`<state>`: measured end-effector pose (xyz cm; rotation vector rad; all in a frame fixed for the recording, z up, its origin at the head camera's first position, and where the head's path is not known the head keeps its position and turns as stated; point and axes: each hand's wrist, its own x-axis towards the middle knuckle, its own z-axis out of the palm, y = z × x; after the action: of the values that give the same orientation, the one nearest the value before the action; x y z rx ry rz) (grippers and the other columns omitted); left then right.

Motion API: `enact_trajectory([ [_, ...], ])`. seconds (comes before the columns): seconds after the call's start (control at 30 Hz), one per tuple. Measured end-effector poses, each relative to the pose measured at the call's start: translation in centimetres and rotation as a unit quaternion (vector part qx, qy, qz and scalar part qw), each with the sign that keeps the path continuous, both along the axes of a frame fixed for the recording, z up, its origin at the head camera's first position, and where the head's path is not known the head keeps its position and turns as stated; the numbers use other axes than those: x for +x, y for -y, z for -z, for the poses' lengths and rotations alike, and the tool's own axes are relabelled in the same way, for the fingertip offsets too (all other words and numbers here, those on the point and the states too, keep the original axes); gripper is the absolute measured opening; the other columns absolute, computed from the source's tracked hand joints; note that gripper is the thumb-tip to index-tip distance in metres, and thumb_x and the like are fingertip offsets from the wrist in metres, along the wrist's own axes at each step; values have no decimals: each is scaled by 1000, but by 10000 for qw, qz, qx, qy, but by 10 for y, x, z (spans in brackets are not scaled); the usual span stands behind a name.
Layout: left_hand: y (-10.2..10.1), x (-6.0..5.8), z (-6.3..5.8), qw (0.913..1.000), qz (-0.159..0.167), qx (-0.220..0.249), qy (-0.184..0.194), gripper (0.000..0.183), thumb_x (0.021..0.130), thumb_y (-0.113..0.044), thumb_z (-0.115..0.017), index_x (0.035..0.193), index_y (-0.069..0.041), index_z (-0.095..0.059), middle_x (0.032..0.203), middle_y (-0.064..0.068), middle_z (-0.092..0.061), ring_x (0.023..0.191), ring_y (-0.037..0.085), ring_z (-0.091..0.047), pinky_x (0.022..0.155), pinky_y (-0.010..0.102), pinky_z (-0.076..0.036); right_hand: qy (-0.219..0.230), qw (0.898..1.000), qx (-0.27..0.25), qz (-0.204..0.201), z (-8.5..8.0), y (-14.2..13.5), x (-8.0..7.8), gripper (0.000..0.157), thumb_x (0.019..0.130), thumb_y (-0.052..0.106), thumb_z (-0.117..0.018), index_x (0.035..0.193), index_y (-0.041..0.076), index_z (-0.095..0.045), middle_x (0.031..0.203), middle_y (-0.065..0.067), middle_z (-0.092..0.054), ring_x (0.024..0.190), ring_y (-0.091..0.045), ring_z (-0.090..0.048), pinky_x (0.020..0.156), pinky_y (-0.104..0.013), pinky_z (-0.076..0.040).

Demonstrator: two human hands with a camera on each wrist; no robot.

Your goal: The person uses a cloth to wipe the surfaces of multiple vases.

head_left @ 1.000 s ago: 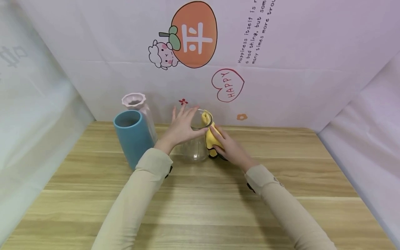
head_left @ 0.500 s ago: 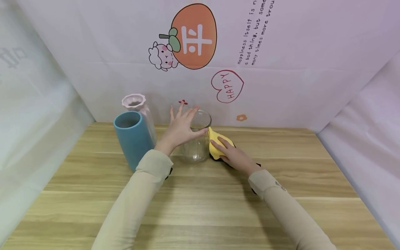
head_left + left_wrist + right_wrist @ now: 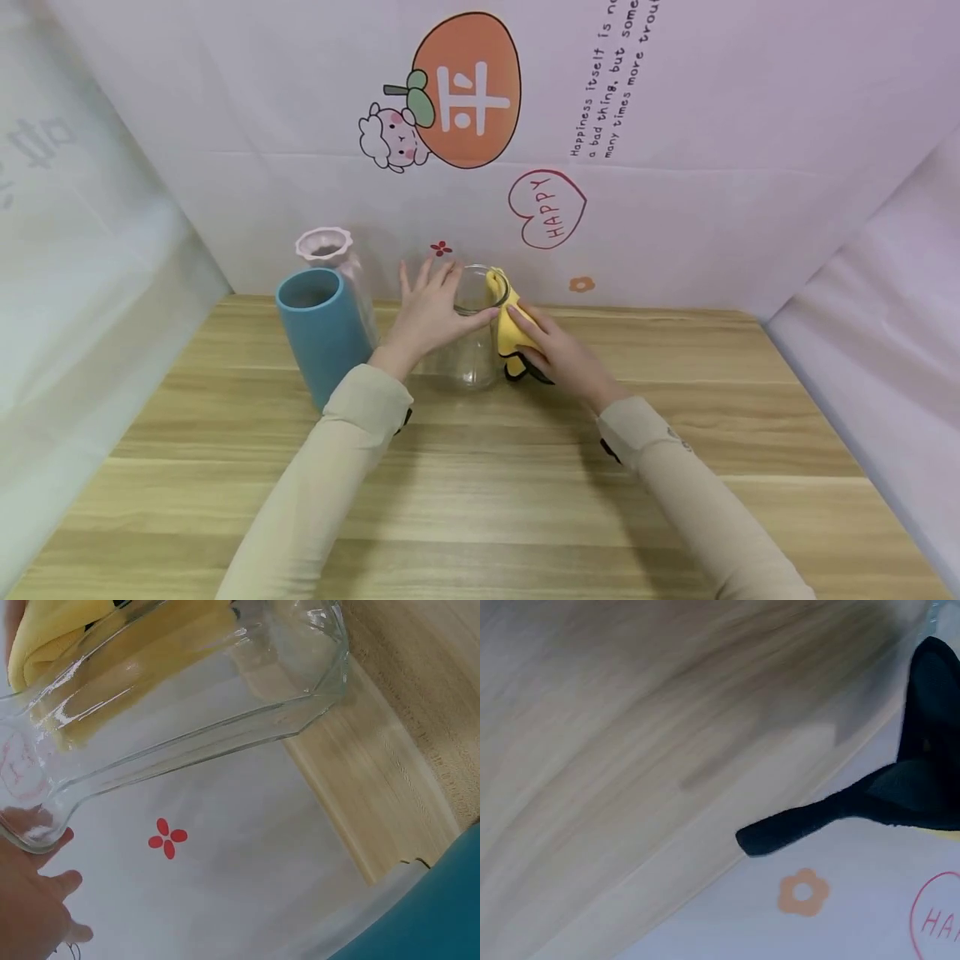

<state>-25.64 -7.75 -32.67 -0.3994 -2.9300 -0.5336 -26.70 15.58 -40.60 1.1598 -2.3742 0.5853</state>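
- Glass vase [image 3: 474, 357]: there is one. It stands upright on the table [image 3: 480, 500], near the back wall [image 3: 675, 225], between the two hands.
- It looks hard, smooth and a bit heavy. It could slip and it could break. The best place to hold it is probably just under the rim, with a hand around the side.
- Left hand [image 3: 426, 315]: it holds the vase at the top. The thumb goes along the near rim and the other fingers are spread out.
- Right hand [image 3: 561, 352]: it grips one yellow cloth [image 3: 513, 333] with a black edge. The cloth looks soft and light. It is up by the rim, but I cannot tell if any goes inside.
- To the left stand one blue vase [image 3: 324, 337] and, just behind it, one pink vase [image 3: 358, 287]. That makes three vases.
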Motion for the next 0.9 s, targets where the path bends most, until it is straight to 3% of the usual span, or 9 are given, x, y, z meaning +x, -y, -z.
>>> enact_trajectory([
  [0.27, 4, -6, -5, 9989, 216, 174, 373, 92, 84, -66, -52, 152, -11, -24, 160, 9, -22, 150, 34, -3, 116, 63, 9, 784, 9961, 337, 210, 2, 10, 1, 67, 92, 22, -62, 151, 18, -29, 152, -19, -32, 116, -41, -58, 87, -49, -55],
  [0.43, 5, -9, -4, 9985, 274, 267, 392, 93, 83, -67, -53, 152, -12, -24, 160, 8, -21, 150, 33, -5, 116, 64, 8, 664, 9966, 478, -21, 10, 5, 1, 63, 91, 15, -64, 146, 11, -35, 150, -24, -33, 119, -43, -56, 89, -48, -54],
  [0.57, 6, -10, -4, 9984, 303, 301, 377, 92, 83, -65, -55, 152, -13, -24, 160, 8, -21, 150, 33, -8, 115, 64, 9, 641, 9925, 1044, 2, 19, -6, 3, 60, 91, 13, -63, 145, 13, -37, 150, -22, -35, 100, -37, -66, 79, -42, -57],
  [0.73, 9, -8, -4, 9989, 188, 302, 309, 91, 82, -66, -56, 151, -14, -29, 157, 14, -24, 148, 35, -14, 116, 63, 9, 1053, 9767, 1845, 292, 26, -15, 7, 59, 96, 16, -56, 149, 24, -31, 157, -12, -28, 83, -26, -70, 68, -37, -58],
  [0.8, 10, -7, -3, 9990, 145, 370, 216, 90, 81, -67, -57, 149, -14, -32, 155, 15, -27, 147, 35, -18, 116, 63, 10, 1163, 9755, 1839, 311, 27, -15, 7, 59, 97, 15, -54, 150, 25, -30, 157, -11, -27, 88, -27, -69, 71, -37, -58],
  [0.9, 10, -5, 0, 9989, 132, 446, 28, 89, 80, -67, -58, 147, -13, -36, 152, 13, -33, 144, 34, -24, 116, 63, 9, 1024, 9838, 1453, 226, 26, -15, 4, 59, 96, 13, -56, 149, 23, -32, 156, -13, -30, 98, -32, -67, 77, -41, -58],
])
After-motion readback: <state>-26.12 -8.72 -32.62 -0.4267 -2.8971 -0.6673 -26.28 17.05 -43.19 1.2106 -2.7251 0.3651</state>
